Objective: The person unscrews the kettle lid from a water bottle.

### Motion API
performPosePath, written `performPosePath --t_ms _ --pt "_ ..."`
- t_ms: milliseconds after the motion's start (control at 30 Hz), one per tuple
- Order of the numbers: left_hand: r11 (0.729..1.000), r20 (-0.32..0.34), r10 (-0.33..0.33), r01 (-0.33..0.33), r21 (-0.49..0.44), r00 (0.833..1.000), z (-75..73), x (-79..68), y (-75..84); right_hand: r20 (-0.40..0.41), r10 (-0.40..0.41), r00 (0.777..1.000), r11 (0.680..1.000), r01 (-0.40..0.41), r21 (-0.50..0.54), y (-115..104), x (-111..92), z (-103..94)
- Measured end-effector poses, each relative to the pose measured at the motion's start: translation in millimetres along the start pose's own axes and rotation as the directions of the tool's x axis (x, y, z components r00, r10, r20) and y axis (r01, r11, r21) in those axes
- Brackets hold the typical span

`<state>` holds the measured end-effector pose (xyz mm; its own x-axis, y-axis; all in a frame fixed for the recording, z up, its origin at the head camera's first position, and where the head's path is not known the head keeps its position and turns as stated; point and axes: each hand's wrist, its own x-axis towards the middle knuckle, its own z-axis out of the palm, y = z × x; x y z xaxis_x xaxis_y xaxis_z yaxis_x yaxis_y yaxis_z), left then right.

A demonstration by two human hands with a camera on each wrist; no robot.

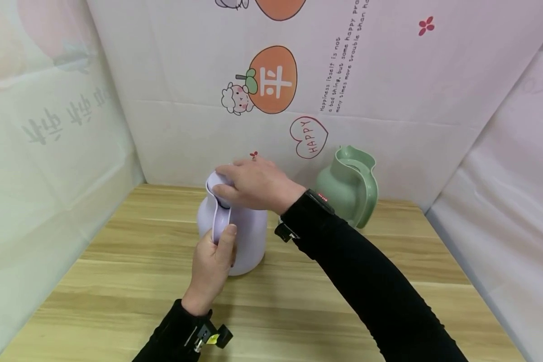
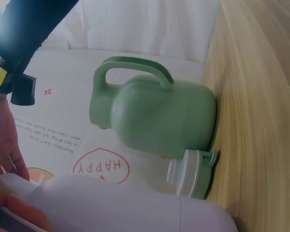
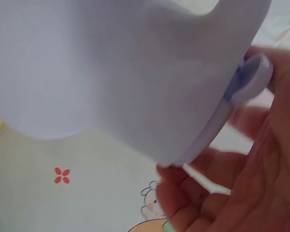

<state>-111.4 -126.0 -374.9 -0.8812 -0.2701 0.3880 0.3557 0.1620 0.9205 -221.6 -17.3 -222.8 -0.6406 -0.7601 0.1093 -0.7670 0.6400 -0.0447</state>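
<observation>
A lilac vacuum jug stands upright on the wooden table. My left hand grips its handle, thumb lying along the near side. Over the jug's mouth, my right hand holds the lilac lid with fingers spread round its edge. The right wrist view shows the lid seated at the mouth, a small loop standing up from it beside the palm. Fingertips touch the lid's rim there. The back of the right hand hides part of the lid in the head view.
A green vacuum jug stands to the right, near the back, behind the right forearm. Beside it in the left wrist view is a green and white stopper on the table. Printed cloth walls enclose the table at the back and sides.
</observation>
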Motion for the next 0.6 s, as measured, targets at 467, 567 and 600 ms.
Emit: performPosePath --t_ms 467,567,600 --pt "0.999 0.033 0.005 -0.004 -0.037 0.999 -1.4 -0.8 0.3 -0.030 0.318 0.948 0.929 -0.317 -0.193 -43 8 -7.8" --pt "1.000 0.037 -0.008 0.009 -0.029 0.999 -1.9 -0.8 0.9 -0.045 0.348 0.936 0.912 -0.349 -0.215 -48 9 -7.5" --pt "1.000 0.038 -0.009 0.010 -0.027 0.999 -2.2 -0.8 1.1 -0.050 0.354 0.934 0.907 -0.356 -0.222 -49 10 -7.0"
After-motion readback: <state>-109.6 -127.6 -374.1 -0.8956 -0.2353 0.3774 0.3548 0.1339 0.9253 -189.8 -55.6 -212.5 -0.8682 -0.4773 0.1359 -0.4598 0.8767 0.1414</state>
